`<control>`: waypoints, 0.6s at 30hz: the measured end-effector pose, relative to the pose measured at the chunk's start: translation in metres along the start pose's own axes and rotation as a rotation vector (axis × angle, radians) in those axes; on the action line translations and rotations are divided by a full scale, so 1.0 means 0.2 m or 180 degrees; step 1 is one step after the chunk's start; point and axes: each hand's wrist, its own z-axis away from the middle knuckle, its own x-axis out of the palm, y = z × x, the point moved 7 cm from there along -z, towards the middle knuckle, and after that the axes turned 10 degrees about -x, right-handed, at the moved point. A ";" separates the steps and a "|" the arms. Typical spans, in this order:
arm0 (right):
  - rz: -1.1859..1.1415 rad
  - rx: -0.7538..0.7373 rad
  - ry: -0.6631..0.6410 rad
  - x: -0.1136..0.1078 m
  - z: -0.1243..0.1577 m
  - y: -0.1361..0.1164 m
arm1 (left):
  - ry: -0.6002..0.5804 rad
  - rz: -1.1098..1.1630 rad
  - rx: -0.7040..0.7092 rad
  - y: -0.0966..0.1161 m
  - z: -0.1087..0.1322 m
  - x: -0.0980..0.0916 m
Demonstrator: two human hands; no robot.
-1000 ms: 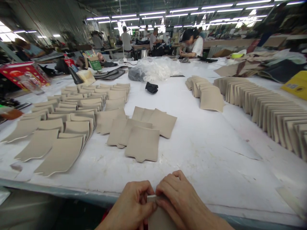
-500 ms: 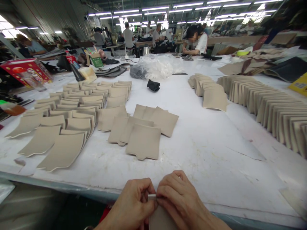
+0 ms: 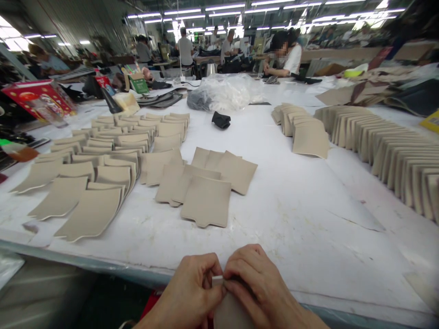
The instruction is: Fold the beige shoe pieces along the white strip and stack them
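Long lights (image 3: 225,7) shine high up at the back, and a big white table (image 3: 298,237) spreads out in front. On it lies a tabbed tan piece (image 3: 206,200), with its tabbed side facing the person. Rows of tan pieces (image 3: 112,176) sit to its left, a long leaning row (image 3: 399,160) stands far to its right, and a black bundle (image 3: 221,120) is well behind it. The held tan piece (image 3: 230,313) is on the near side of the tabbed tan piece, a bit to the right. Both hands pinch it, so neither one is nearer. The left hand (image 3: 192,285) has the left side and the right hand (image 3: 262,283) covers the right, with their fingertips close together at the top edge. What shows of it runs from those fingertips back toward the person (its bottom end is out of sight, so I cannot tell which way is longest).
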 end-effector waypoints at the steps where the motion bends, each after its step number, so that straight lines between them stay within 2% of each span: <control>1: 0.0020 -0.0012 -0.0010 0.00 0.00 0.00 | -0.0018 0.0002 -0.0020 0.00 0.00 0.00; 11: 0.0321 -0.0181 -0.0248 0.02 0.01 0.00 | 0.0063 -0.0109 0.0040 0.00 0.00 0.01; 15: 0.0302 -0.0068 -0.0548 0.03 0.02 0.03 | 0.0044 -0.0390 0.0120 0.02 0.01 0.01; 18: 0.0025 0.0157 -0.0762 0.01 0.02 0.05 | 0.0100 -0.0509 0.0158 0.02 0.01 0.00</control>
